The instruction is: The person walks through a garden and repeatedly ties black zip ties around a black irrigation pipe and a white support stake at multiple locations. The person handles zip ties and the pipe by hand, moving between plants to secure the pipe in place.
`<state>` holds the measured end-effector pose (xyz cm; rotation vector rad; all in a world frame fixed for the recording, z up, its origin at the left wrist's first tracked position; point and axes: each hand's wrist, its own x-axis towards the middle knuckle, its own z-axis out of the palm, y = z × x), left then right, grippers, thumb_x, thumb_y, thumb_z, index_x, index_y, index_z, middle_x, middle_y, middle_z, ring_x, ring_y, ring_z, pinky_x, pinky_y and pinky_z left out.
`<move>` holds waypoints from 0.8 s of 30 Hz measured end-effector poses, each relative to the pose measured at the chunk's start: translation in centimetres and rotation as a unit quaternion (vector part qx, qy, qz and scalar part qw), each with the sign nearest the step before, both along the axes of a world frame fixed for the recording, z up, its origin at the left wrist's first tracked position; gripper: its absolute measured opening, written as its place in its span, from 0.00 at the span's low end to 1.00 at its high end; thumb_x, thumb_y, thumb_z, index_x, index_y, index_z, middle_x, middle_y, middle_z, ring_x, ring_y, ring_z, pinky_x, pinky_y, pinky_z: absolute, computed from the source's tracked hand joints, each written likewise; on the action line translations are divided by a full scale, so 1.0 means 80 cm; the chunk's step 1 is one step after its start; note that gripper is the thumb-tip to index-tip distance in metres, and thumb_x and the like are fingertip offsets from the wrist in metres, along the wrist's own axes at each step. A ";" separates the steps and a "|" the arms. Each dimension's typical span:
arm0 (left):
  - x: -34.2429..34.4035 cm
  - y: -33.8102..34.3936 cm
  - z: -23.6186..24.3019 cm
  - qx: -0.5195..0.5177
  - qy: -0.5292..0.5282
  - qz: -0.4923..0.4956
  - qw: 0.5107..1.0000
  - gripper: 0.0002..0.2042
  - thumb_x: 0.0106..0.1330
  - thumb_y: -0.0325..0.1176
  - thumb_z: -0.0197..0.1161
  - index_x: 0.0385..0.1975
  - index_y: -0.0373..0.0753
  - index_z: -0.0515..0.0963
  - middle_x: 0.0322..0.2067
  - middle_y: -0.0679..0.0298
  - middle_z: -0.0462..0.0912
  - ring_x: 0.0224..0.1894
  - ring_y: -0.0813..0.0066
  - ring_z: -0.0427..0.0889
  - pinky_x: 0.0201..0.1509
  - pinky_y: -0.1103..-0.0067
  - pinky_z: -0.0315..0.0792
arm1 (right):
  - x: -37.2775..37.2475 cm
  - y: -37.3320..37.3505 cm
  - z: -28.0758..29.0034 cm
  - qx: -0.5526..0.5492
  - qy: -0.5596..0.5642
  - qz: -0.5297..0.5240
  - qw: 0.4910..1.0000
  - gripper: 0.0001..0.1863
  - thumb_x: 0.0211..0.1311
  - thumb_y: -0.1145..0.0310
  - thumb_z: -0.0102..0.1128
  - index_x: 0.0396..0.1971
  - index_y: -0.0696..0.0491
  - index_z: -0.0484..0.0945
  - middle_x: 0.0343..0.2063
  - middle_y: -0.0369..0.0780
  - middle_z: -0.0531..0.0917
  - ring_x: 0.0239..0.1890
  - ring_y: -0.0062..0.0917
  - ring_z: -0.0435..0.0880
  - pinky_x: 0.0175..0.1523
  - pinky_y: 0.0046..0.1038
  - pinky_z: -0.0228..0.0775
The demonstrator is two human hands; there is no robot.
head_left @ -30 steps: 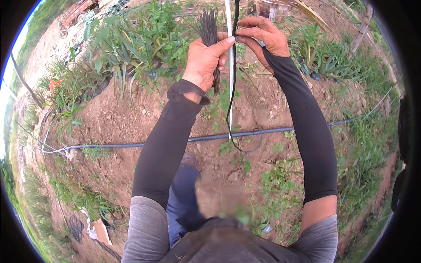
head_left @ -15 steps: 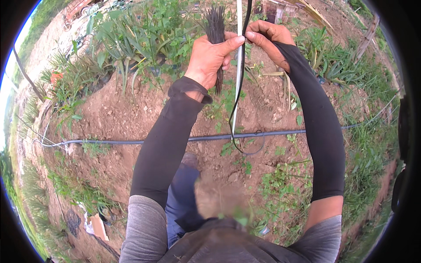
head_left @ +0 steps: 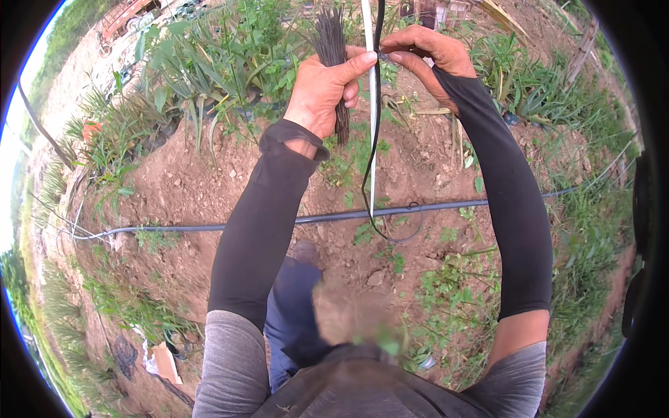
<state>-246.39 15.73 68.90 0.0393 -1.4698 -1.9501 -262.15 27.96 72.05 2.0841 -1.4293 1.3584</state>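
My left hand [head_left: 320,94] grips a bundle of thin dark wire-like strands [head_left: 331,38], its thumb against an upright white stake [head_left: 371,153] and a thin black tube [head_left: 363,181] running alongside it. From the right, my right hand [head_left: 435,59] has curled its thumb and index finger together beside the tube, at the level of my left thumb; what these fingertips pinch is too small to make out. The tube bends away from the stake's foot in a loop [head_left: 394,238] near a grey hose [head_left: 313,217].
The grey hose crosses reddish soil [head_left: 181,181] in front of my leg [head_left: 293,313]. Leafy plants [head_left: 209,63] grow beyond it, with more weeds [head_left: 453,299] at the right. A wooden post [head_left: 578,52] stands at the upper right; torn cardboard [head_left: 164,362] lies at lower left.
My right hand has shifted slightly right since a second ago, its fingers bending in toward the thumb. My left hand still holds the bundle against the stake.
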 end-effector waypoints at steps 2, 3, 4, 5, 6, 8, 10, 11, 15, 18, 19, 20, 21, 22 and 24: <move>0.000 -0.001 0.001 0.003 -0.001 -0.008 1.000 0.13 0.53 0.33 0.73 0.33 0.35 0.78 0.20 0.72 0.72 0.14 0.85 0.66 0.16 0.84 0.59 | -0.007 -0.002 0.009 -0.032 0.113 -0.011 0.993 0.11 0.56 0.80 0.62 0.39 0.55 0.79 0.32 0.37 0.82 0.37 0.23 0.82 0.41 0.24 0.74; 0.001 -0.002 0.000 0.003 -0.003 -0.008 1.000 0.13 0.53 0.34 0.73 0.33 0.35 0.78 0.20 0.72 0.72 0.14 0.85 0.66 0.16 0.84 0.59 | -0.009 -0.004 0.012 -0.048 0.169 -0.015 0.984 0.10 0.55 0.81 0.62 0.38 0.56 0.79 0.33 0.38 0.82 0.37 0.24 0.82 0.42 0.24 0.75; 0.002 -0.003 0.000 0.003 -0.006 -0.008 1.000 0.13 0.53 0.34 0.73 0.33 0.35 0.78 0.20 0.72 0.72 0.14 0.85 0.66 0.16 0.85 0.59 | -0.009 -0.008 0.011 -0.066 0.169 -0.001 0.983 0.11 0.51 0.82 0.65 0.35 0.56 0.80 0.32 0.39 0.82 0.36 0.27 0.82 0.40 0.24 0.75; 0.002 -0.004 0.000 0.003 -0.007 -0.008 1.000 0.13 0.53 0.34 0.73 0.34 0.35 0.78 0.20 0.72 0.72 0.14 0.85 0.66 0.16 0.85 0.59 | -0.009 -0.009 0.011 -0.071 0.179 -0.005 0.981 0.11 0.50 0.82 0.65 0.35 0.56 0.80 0.32 0.39 0.82 0.36 0.28 0.82 0.40 0.25 0.75; 0.002 -0.006 -0.001 0.003 -0.008 -0.011 1.000 0.13 0.53 0.34 0.73 0.34 0.35 0.78 0.20 0.72 0.72 0.14 0.85 0.66 0.16 0.85 0.59 | -0.008 -0.009 0.011 -0.076 0.189 -0.008 0.979 0.11 0.50 0.82 0.65 0.35 0.56 0.80 0.32 0.39 0.82 0.36 0.28 0.82 0.40 0.25 0.75; 0.004 -0.009 -0.002 0.003 -0.011 -0.015 1.000 0.13 0.54 0.34 0.73 0.34 0.35 0.78 0.20 0.72 0.72 0.14 0.85 0.66 0.16 0.85 0.59 | -0.006 -0.011 0.012 -0.088 0.212 -0.014 0.973 0.12 0.49 0.82 0.66 0.35 0.56 0.79 0.32 0.39 0.82 0.35 0.28 0.82 0.39 0.25 0.75; 0.007 -0.009 -0.001 0.004 -0.011 -0.021 1.000 0.11 0.56 0.32 0.71 0.34 0.37 0.78 0.20 0.73 0.72 0.15 0.85 0.65 0.17 0.85 0.58 | -0.002 -0.013 0.014 -0.103 0.238 -0.018 0.966 0.12 0.47 0.82 0.67 0.35 0.57 0.79 0.31 0.39 0.81 0.35 0.29 0.82 0.38 0.26 0.75; 0.008 -0.008 -0.001 0.005 -0.011 -0.026 1.000 0.10 0.57 0.32 0.70 0.34 0.38 0.77 0.20 0.73 0.72 0.15 0.86 0.64 0.18 0.85 0.57 | -0.001 -0.013 0.014 -0.118 0.249 -0.020 0.961 0.12 0.47 0.82 0.67 0.34 0.57 0.79 0.31 0.39 0.81 0.35 0.29 0.81 0.38 0.26 0.75; 0.010 -0.010 0.001 0.000 -0.017 -0.030 0.999 0.09 0.57 0.32 0.70 0.34 0.38 0.78 0.19 0.73 0.72 0.15 0.86 0.65 0.18 0.85 0.57 | 0.000 -0.019 0.010 -0.169 0.284 -0.027 0.943 0.14 0.43 0.82 0.68 0.33 0.57 0.79 0.30 0.39 0.81 0.34 0.29 0.81 0.38 0.27 0.74; 0.006 -0.013 -0.002 -0.011 -0.017 -0.035 0.999 0.10 0.57 0.32 0.70 0.34 0.38 0.78 0.19 0.73 0.71 0.15 0.86 0.65 0.18 0.85 0.57 | 0.000 -0.018 0.008 -0.177 0.285 -0.041 0.941 0.14 0.42 0.82 0.68 0.33 0.57 0.79 0.29 0.38 0.80 0.33 0.29 0.81 0.38 0.26 0.73; 0.005 -0.012 -0.001 -0.009 -0.015 -0.039 0.999 0.10 0.57 0.32 0.70 0.34 0.38 0.77 0.19 0.73 0.71 0.15 0.86 0.65 0.18 0.85 0.58 | -0.001 -0.017 0.010 -0.177 0.290 -0.042 0.939 0.14 0.42 0.82 0.68 0.33 0.57 0.79 0.29 0.38 0.80 0.33 0.29 0.81 0.37 0.26 0.73; 0.006 -0.011 -0.001 -0.007 -0.014 -0.041 0.999 0.10 0.57 0.32 0.70 0.34 0.38 0.77 0.19 0.74 0.71 0.15 0.86 0.65 0.18 0.85 0.58 | -0.002 -0.018 0.011 -0.179 0.294 -0.041 0.938 0.14 0.42 0.83 0.68 0.33 0.57 0.79 0.29 0.39 0.80 0.33 0.29 0.80 0.37 0.26 0.73; 0.007 -0.010 0.000 -0.005 -0.013 -0.043 0.999 0.10 0.57 0.32 0.70 0.34 0.38 0.77 0.19 0.74 0.71 0.15 0.86 0.64 0.18 0.85 0.58 | -0.003 -0.019 0.010 -0.178 0.293 -0.040 0.938 0.14 0.42 0.83 0.68 0.33 0.57 0.79 0.29 0.39 0.80 0.33 0.29 0.80 0.37 0.26 0.72; 0.007 -0.011 0.000 -0.008 -0.013 -0.044 0.999 0.10 0.57 0.32 0.70 0.34 0.38 0.77 0.20 0.73 0.71 0.15 0.86 0.65 0.18 0.85 0.58 | -0.003 -0.019 0.010 -0.178 0.293 -0.039 0.939 0.14 0.42 0.83 0.68 0.33 0.57 0.79 0.29 0.39 0.80 0.33 0.30 0.80 0.36 0.26 0.72; 0.009 -0.011 0.000 -0.013 -0.014 -0.045 0.999 0.09 0.58 0.32 0.70 0.34 0.38 0.77 0.20 0.73 0.71 0.15 0.86 0.65 0.18 0.85 0.58 | -0.002 -0.020 0.009 -0.180 0.295 -0.039 0.937 0.14 0.42 0.83 0.68 0.32 0.57 0.78 0.29 0.39 0.80 0.33 0.30 0.80 0.36 0.26 0.72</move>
